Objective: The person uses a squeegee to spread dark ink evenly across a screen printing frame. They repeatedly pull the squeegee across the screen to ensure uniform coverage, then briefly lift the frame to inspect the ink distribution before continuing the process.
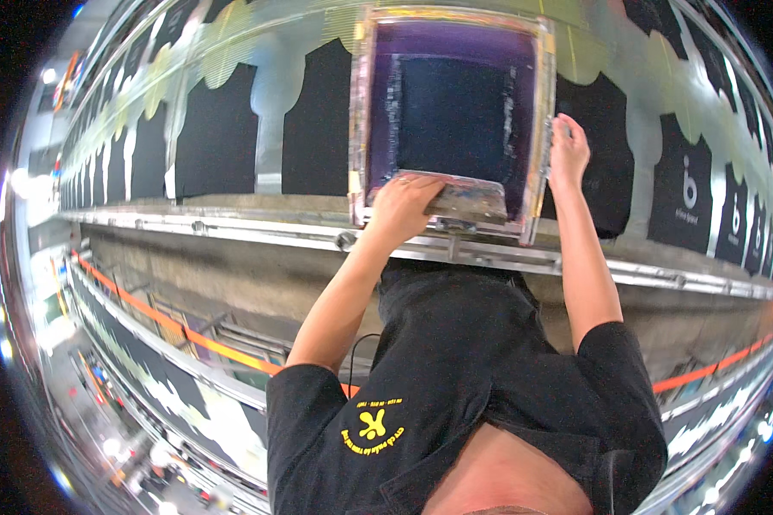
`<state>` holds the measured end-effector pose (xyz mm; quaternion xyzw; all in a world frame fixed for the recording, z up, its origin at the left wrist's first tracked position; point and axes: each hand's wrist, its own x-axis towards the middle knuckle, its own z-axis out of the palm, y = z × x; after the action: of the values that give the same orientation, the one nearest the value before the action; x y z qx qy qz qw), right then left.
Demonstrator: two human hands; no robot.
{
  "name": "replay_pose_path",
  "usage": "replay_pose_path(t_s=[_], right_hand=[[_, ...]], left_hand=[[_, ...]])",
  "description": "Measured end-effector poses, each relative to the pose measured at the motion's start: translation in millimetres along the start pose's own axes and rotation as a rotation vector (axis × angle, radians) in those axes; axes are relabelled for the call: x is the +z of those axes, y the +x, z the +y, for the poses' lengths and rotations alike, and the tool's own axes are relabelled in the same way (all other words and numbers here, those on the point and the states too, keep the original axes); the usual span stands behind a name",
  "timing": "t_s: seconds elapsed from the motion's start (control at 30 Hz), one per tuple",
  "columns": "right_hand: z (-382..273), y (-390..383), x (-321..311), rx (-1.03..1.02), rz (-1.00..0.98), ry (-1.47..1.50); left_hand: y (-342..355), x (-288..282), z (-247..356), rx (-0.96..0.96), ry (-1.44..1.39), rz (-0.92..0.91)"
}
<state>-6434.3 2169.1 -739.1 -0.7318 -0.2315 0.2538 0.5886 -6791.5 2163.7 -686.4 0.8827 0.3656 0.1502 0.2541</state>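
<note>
A screen frame (359, 112) with purple edges round a dark middle lies over the long pale printing table (270, 120). My left hand (404, 202) grips a flat, ink-smudged squeegee (477, 202) along the frame's lower inner side. My right hand (569, 146) is at the frame's right bar, fingers curled on it. Black shirt-shaped fabric pieces (215, 137) lie in a row either side of the frame; those at the right (678, 206) carry white printed marks. A metal rail (610, 275) runs along the table's near edge, below both hands.
Behind my body runs a gap with a dull floor (189, 266). Beyond it are an orange bar (215, 352) and another long table (172, 386) with dark pieces. Bright lights and blurred clutter (120, 455) show at the left.
</note>
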Motion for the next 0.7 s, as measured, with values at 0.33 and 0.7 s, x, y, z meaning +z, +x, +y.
replay_pose_path(t_s=[0.33,0.7], right_hand=[[-6.9,-88.3,157.4,0.005,0.012,-0.318],[-24.8,-110.2,183.5,0.03,0.016,-0.528]], left_hand=[[-51.7,-112.0,-129.2,0.005,0.113,-0.247],[141.1,-176.7,-216.6,-0.009,0.199,-0.252]])
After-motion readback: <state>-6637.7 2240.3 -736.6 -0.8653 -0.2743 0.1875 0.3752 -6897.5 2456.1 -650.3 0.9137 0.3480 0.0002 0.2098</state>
